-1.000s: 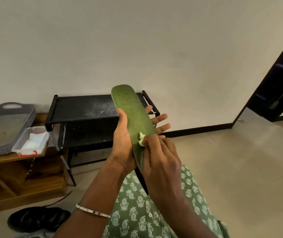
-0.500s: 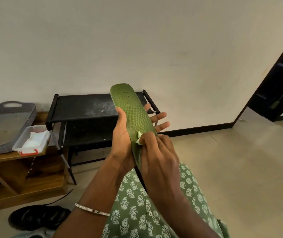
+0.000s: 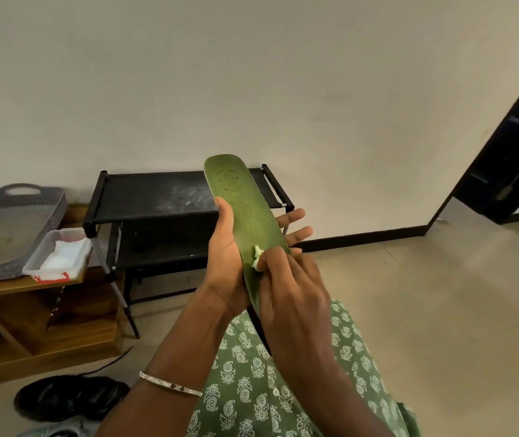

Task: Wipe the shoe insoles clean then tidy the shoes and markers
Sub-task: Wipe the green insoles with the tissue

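Observation:
A long green insole [image 3: 242, 209] stands tilted upright in front of me, textured face toward the camera. My left hand [image 3: 226, 263] holds it from behind, thumb along its left edge and fingertips showing past its right edge. My right hand [image 3: 292, 288] pinches a small white wipe [image 3: 257, 256] and presses it against the lower half of the insole. A black shoe [image 3: 69, 397] lies on the floor at the bottom left, with a pale shoe [image 3: 59, 432] partly cut off below it. No markers are visible.
A black two-tier shoe rack [image 3: 157, 197] stands against the wall behind the insole. To its left a wooden shelf [image 3: 31, 310] carries a grey tray [image 3: 9, 228] and a clear box of white wipes [image 3: 59, 253]. A dark doorway [image 3: 510, 159] opens at the right.
My right hand with the wipe has slid slightly down and left along the insole. The left hand and insole stay almost where they were.

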Motion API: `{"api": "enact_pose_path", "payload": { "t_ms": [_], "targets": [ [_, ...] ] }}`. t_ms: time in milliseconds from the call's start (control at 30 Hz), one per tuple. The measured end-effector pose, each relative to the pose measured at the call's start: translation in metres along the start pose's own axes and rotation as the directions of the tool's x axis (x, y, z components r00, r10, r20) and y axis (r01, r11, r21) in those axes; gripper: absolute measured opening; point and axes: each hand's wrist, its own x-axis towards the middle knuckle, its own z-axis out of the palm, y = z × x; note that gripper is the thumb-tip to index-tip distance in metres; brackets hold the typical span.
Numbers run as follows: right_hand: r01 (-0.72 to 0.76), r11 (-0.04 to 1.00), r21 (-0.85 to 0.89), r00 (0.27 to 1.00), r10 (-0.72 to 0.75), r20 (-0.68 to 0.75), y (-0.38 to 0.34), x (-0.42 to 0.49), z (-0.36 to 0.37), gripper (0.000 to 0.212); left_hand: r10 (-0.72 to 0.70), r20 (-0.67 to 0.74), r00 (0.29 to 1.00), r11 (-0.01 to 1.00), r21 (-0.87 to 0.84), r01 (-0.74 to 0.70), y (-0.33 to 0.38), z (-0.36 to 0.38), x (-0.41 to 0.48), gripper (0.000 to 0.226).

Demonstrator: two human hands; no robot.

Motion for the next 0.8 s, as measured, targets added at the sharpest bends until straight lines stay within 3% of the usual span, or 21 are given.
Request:
{"api": "enact_pose_path", "payload": {
  "t_ms": [100,233,333,433,800],
  "targets": [
    [-0.02,1.0,-0.016,0.997,0.019,-0.069,0.005,0.021,0.003,0.009,-0.072,0.086,0.994,0.997,0.028,0.069,0.001,0.006,-0.005,0.107],
    [-0.029,1.0,-0.011,0.997,0.028,-0.074,0.005,0.028,0.007,0.011,-0.04,0.131,0.991,0.998,0.047,0.034,0.005,0.016,-0.015,0.094],
    [-0.02,1.0,0.023,0.999,0.021,-0.026,0.0,0.01,0.003,0.005,-0.014,0.086,0.996,1.0,-0.014,0.016,0.007,0.013,-0.011,0.085],
    [0.015,0.999,0.032,1.0,-0.014,-0.028,-0.003,-0.006,-0.003,0.012,-0.012,0.016,1.0,0.999,-0.031,0.013,0.005,0.008,-0.005,0.086],
    [-0.042,0.998,0.044,0.994,0.046,-0.096,0.01,0.034,0.004,0.012,-0.032,0.129,0.991,0.999,0.005,0.032,-0.002,0.013,-0.01,0.081]
  ]
}}
